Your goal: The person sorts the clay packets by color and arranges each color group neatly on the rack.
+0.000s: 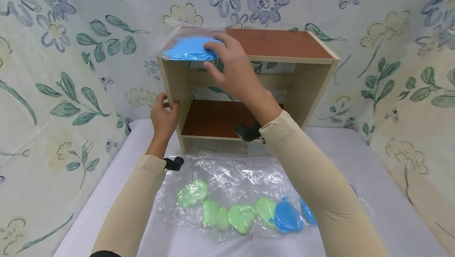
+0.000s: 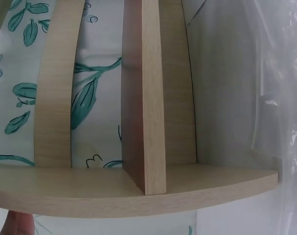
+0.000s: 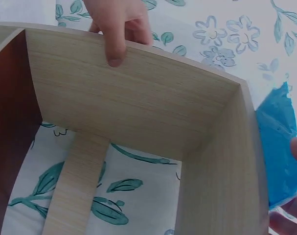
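Blue packet (image 1: 190, 49) on top of wooden shelf (image 1: 281, 45), under the fingers of right hand (image 1: 238, 67)

At the far left, and also behind and at the far right, cloth wall (image 1: 64, 138) with printed flowers and leaves. Next, at the end of a beige left sleeve (image 1: 124, 205), the left hand (image 1: 165, 119), clamped on the left side board (image 1: 174, 83) of the shelf: thumb against the inner face, other fingers at the outer face, as visible from the right wrist. On this wrist, a small black device (image 1: 173, 164).

Above, on the left part of the shelf's top, the blue packet, lying in clear plastic, just beside the front edge. Over its right end, the right hand, with bent fingers touching the packet and thumb apart from forefinger. Whether pinched or only pressed, not possible to tell.

Below, inside the shelf, red-brown lower board (image 1: 213, 117), partly hidden by the right hand's wrist. In front of the shelf, on white tablecloth (image 1: 327, 142), a spread of clear plastic (image 1: 227, 174). Among it, from left to right, several green lumps (image 1: 192, 193), then blue lumps (image 1: 287, 215), partly covered from view by the right sleeve (image 1: 313, 170).
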The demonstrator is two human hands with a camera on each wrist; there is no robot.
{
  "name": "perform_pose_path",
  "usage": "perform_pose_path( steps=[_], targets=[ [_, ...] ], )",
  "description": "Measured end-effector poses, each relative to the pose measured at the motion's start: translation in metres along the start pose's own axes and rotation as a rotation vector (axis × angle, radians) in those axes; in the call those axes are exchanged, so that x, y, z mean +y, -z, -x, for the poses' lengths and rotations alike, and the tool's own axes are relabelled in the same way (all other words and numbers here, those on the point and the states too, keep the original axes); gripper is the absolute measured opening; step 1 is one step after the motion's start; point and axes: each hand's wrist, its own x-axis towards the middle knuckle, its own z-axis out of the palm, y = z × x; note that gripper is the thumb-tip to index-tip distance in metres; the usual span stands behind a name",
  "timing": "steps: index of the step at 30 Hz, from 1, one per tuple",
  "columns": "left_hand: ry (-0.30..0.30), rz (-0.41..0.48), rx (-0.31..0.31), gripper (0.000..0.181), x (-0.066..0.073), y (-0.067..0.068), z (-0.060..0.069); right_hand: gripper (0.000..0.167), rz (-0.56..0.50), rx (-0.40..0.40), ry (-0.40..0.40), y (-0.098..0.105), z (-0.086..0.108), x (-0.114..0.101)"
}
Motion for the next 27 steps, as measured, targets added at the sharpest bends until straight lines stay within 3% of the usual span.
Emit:
perform_pose_path(
  steps=[6,9,14,27],
  targets=[
    [0.007,0.057,-0.019,0.028,0.000,-0.004,0.002,0.036,0.073,0.119,0.020,-0.009,0.003,-0.001],
    [0.002,0.075,0.004,0.028,-0.001,-0.008,0.003,0.036,0.088,0.100,0.017,-0.012,-0.002,-0.003],
    [-0.002,0.031,0.049,0.029,-0.004,-0.013,0.006,0.038,0.114,0.043,-0.018,-0.020,-0.010,-0.010],
    [-0.002,0.016,0.058,0.029,-0.004,-0.013,0.007,0.041,0.200,0.035,-0.032,-0.033,-0.012,-0.017]
  ],
)
